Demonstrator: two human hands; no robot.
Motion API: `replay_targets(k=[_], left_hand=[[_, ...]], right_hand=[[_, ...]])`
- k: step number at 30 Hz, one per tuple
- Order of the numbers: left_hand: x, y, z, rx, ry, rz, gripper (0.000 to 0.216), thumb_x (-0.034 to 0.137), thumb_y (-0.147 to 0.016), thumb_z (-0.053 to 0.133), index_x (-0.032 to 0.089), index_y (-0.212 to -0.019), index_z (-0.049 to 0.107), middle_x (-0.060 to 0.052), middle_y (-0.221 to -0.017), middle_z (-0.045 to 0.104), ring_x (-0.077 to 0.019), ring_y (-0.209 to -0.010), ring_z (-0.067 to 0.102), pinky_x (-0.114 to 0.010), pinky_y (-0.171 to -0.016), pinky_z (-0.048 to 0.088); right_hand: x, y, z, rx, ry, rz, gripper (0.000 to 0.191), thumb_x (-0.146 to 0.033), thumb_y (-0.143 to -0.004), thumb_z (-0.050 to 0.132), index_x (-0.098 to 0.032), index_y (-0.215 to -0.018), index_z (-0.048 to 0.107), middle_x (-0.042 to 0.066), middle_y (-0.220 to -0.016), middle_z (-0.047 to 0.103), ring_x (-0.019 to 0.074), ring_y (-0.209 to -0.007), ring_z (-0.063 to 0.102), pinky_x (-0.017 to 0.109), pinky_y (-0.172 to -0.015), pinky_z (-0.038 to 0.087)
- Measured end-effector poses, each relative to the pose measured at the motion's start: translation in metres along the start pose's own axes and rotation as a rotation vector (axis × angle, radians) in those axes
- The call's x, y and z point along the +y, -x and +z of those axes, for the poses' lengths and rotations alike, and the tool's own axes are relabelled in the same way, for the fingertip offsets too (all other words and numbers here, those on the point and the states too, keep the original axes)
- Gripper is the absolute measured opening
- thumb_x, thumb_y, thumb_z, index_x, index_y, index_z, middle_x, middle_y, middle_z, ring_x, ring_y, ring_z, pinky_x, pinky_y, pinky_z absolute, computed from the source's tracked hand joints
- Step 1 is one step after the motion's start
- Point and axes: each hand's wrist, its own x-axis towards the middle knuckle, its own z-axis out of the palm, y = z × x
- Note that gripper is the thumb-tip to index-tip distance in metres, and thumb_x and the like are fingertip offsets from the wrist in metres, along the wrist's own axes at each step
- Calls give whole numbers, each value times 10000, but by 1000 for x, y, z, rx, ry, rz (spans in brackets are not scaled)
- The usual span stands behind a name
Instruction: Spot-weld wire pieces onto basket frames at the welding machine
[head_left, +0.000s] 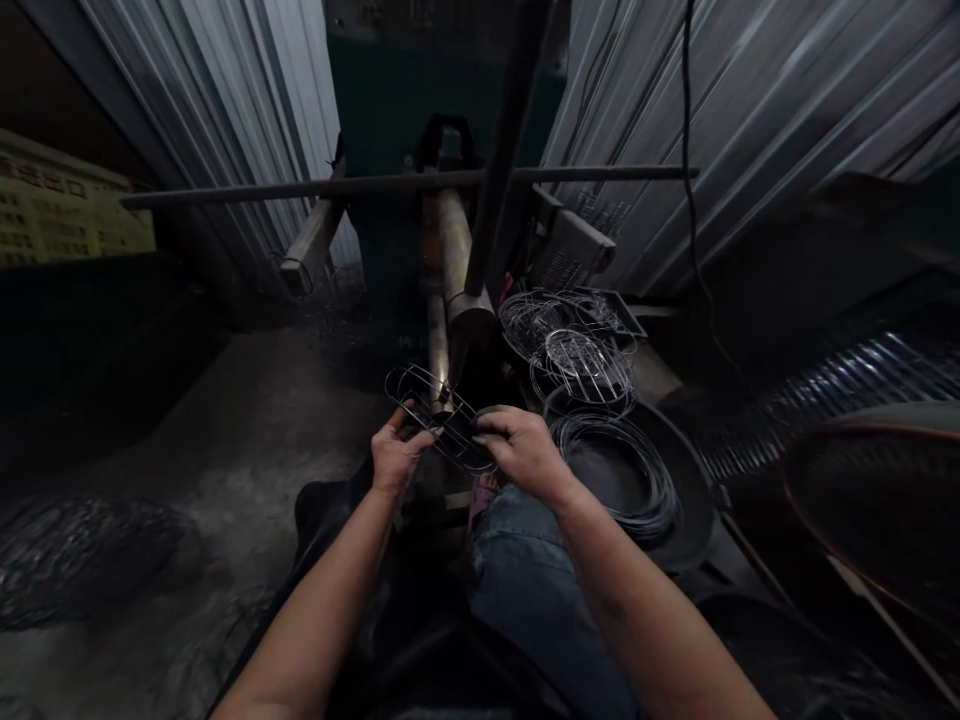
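Holding wire rack with both hands: left hand pinching its near-left edge, right hand grasping its right side. Rack sits between hands, slanting down to the right, at lower end of metal rod; contact with rod, can't tell.

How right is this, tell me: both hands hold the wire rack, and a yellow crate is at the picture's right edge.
Wrong side: in the head view, the yellow crate is at the picture's left edge. The left hand and right hand do hold the wire rack.
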Motion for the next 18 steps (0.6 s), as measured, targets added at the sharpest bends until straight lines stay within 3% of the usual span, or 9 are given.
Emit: replay_targets(k=[10, 18], left_hand=[[1, -7, 13, 33, 36, -35, 495, 181, -455, 845, 129, -923, 689, -16, -780, 699, -137, -676, 629, -247, -696, 484], [-4, -8, 11, -10, 36, -74, 492, 235, -475, 858, 122, -925, 693, -38, -800, 698, -142, -663, 619, -255, -669, 483]], right_hand=[[-17, -36, -10, -97, 110, 139, 162, -11, -712, 649, -154, -701, 724, 42, -771, 708, 180, -756, 639, 253, -692, 450], [-18, -39, -8, -81, 116, 160, 152, -34, -701, 650, -159, -720, 734, 38, -774, 714, 174, -747, 636, 241, -679, 439]])
